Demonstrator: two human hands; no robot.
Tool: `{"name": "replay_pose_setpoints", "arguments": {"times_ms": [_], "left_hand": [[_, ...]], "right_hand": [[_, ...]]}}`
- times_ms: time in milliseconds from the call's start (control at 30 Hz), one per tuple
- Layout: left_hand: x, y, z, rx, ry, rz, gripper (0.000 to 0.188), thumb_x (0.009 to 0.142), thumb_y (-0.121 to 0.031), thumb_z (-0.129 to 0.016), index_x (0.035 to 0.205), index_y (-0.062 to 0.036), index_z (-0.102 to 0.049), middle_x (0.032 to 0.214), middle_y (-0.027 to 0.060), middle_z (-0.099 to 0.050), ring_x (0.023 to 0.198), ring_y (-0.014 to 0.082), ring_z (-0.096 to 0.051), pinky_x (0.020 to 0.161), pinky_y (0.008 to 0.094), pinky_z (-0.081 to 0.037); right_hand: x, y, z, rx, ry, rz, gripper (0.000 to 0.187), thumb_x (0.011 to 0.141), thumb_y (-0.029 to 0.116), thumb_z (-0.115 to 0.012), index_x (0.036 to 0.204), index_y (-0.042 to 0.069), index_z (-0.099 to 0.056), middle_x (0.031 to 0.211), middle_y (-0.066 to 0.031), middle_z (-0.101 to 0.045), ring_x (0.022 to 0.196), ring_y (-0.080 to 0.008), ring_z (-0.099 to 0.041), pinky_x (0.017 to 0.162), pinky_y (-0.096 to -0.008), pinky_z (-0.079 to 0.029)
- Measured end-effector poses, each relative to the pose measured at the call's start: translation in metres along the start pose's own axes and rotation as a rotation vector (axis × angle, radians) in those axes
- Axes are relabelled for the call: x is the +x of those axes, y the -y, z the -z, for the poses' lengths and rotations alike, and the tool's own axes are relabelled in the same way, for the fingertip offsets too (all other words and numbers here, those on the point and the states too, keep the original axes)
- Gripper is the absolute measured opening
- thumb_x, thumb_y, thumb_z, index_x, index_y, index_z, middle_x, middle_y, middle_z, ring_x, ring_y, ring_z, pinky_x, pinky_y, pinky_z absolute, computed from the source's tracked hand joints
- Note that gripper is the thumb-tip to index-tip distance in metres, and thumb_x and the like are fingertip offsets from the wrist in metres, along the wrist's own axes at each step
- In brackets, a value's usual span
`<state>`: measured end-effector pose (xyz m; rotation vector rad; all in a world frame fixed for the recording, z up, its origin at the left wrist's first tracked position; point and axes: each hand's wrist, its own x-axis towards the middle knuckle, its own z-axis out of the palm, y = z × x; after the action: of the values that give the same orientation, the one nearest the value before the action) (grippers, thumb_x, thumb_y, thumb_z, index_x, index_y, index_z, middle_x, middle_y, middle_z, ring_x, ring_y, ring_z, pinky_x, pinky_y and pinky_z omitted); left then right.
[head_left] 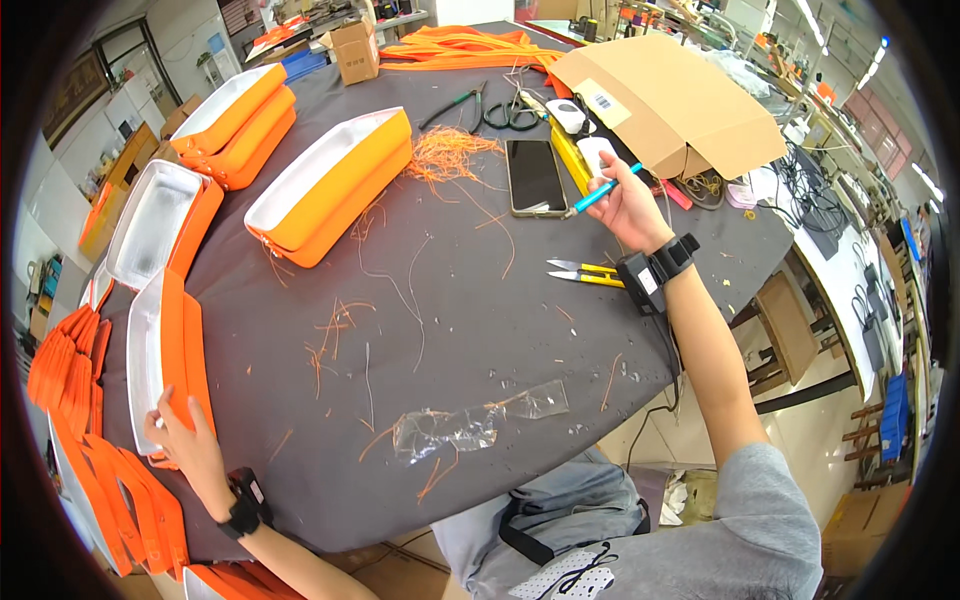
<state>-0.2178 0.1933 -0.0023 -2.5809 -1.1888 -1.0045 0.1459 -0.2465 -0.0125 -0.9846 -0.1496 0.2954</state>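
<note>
My right hand (628, 208) is raised over the far right of the table, its fingers closed round a blue pen (592, 196). Beneath the pen's tip lies a black-screened phone (536, 177). Near my right wrist rest yellow-handled thread snips (588, 273), their blades apart. At the left, my left hand (190, 445) grips the near end of an orange pouch (190, 340) with a silvery white lining, the fingers at the lining and the thumb on the orange side. Its fingertips are partly hard to make out.
More orange pouches (335, 195) stand at the left and far left, with stacked orange pieces (70, 370) by the edge. Loose orange threads (450, 153), pliers (458, 108), black scissors (512, 113) and a cardboard sheet (665, 95) lie far off. Clear plastic film (480, 425) lies near me.
</note>
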Motion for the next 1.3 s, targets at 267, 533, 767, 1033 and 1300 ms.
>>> {"name": "replay_pose_setpoints", "arguments": {"times_ms": [267,533,767,1033,1300], "left_hand": [[-0.012,-0.026,0.012,0.006,0.058,0.005,0.031,0.085,-0.022,-0.050,0.114,-0.0109,-0.050,0.115,0.0160,-0.034,0.102,0.0306,-0.043,0.090,0.0426,-0.032],[-0.006,-0.019,0.004,-0.048,0.009,0.002,0.024,0.085,-0.019,-0.051,0.107,-0.0076,-0.053,0.111,0.0167,-0.037,0.098,0.0291,-0.044,0.085,0.0376,-0.036],[0.002,-0.061,0.030,-0.209,-0.124,-0.303,0.016,0.085,-0.009,-0.048,0.098,0.0000,-0.052,0.102,0.0117,-0.047,0.096,0.0254,-0.044,0.086,0.0340,-0.034],[-0.009,-0.221,0.131,-0.993,0.136,-1.135,0.032,0.077,-0.025,-0.062,0.097,-0.0070,-0.045,0.071,0.0058,-0.045,0.055,0.0176,-0.048,0.047,0.0296,-0.036],[0.006,-0.215,0.115,-1.169,0.105,-1.039,0.022,0.070,-0.025,-0.064,0.079,-0.0087,-0.052,0.066,0.0041,-0.050,0.050,0.0180,-0.047,0.045,0.0297,-0.036]], "right_hand": [[-0.006,0.008,0.003,0.029,-0.007,-0.075,0.033,0.082,0.013,-0.042,0.113,0.009,-0.030,0.066,-0.0086,-0.051,0.049,-0.0135,-0.044,0.051,-0.0280,-0.037],[-0.009,0.008,-0.007,-0.029,0.024,-0.078,0.041,0.082,0.011,-0.042,0.119,0.012,-0.026,0.068,-0.0132,-0.054,0.048,-0.0171,-0.047,0.050,-0.0335,-0.041],[-0.014,0.006,-0.013,-0.027,-0.004,-0.044,0.029,0.084,0.012,-0.040,0.111,0.006,-0.032,0.070,-0.0129,-0.054,0.052,-0.0168,-0.049,0.050,-0.0309,-0.042],[-0.029,-0.004,-0.035,-0.249,0.042,-0.008,0.032,0.086,0.015,-0.041,0.116,0.005,-0.034,0.067,-0.0095,-0.054,0.052,-0.0142,-0.048,0.049,-0.0272,-0.042],[-0.028,-0.007,-0.037,-0.329,-0.023,0.114,0.029,0.086,0.016,-0.042,0.112,0.003,-0.038,0.066,-0.0064,-0.051,0.051,-0.0104,-0.045,0.047,-0.0231,-0.039]]}}
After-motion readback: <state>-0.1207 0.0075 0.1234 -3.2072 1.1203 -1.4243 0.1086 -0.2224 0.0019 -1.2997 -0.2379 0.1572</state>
